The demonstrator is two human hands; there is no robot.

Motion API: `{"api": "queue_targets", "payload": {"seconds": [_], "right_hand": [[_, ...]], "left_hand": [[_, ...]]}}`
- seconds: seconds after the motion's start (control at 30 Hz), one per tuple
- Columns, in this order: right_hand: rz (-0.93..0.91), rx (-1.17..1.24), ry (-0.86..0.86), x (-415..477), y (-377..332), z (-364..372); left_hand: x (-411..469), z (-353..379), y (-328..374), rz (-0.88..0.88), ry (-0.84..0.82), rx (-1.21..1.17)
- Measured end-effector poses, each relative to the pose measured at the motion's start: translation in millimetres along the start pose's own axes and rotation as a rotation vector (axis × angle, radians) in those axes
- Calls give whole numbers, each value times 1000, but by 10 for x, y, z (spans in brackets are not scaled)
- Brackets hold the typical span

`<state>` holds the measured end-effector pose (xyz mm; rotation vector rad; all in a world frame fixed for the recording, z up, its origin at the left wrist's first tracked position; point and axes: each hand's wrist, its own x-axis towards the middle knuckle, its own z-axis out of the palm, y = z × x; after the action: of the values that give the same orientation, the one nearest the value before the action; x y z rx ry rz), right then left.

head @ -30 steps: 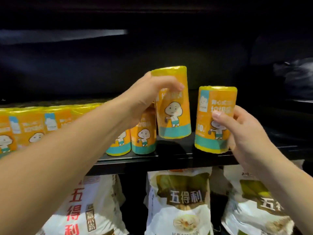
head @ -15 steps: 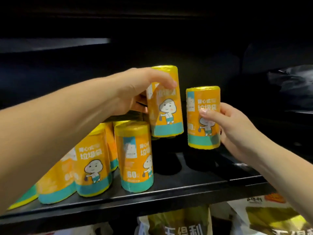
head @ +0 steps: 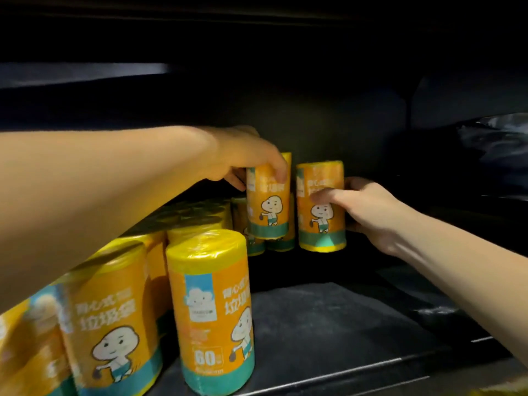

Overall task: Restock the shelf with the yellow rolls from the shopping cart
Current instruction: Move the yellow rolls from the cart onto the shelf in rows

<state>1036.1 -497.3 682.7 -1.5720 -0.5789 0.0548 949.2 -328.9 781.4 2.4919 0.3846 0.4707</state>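
Dark black shelf board point(head: 343, 324), dim recess. Left hand point(head: 248, 158) grips one upright yellow-orange wrapped roll point(head: 268, 201); right hand point(head: 368, 207) clasps another point(head: 321, 224), beside stocked rolls point(head: 211, 310).

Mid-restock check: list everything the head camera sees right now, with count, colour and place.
left-hand roll: one, yellow-orange with a teal band, upright, held at the back of the shelf in front of the rear rolls.
right-hand roll: one, same colours, upright just right of it; contact with the shelf unclear.
stocked rolls: several, exact count hidden by the arm, same colours, standing on the shelf's left half.
shelf: one, black, under the rolls.
dark bundle: one, black, far right; too dim to identify.
left hand: one, grips its roll near the top.
right hand: one, holds its roll from the right side.
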Motion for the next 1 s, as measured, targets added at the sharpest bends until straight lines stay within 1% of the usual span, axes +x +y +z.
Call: {"api": "queue_targets", "payload": {"seconds": [0.13,0.27,0.53,0.73,1.0], "right_hand": [[12,-5,-17,170,-1,34],[49,-115,-50,318,23,156],[134,-219,-119,527,169,325],[167,-250,-148,586,304,403],[178,-267,-161,638,362,501]], "left_hand": [[176,47,-43,20,6,178],[304,63,-101,-27,-41,238],[411,176,-348,-112,-127,376],[457,341,-485,-58,-93,436],[466,322,-498,-37,-107,540]]}}
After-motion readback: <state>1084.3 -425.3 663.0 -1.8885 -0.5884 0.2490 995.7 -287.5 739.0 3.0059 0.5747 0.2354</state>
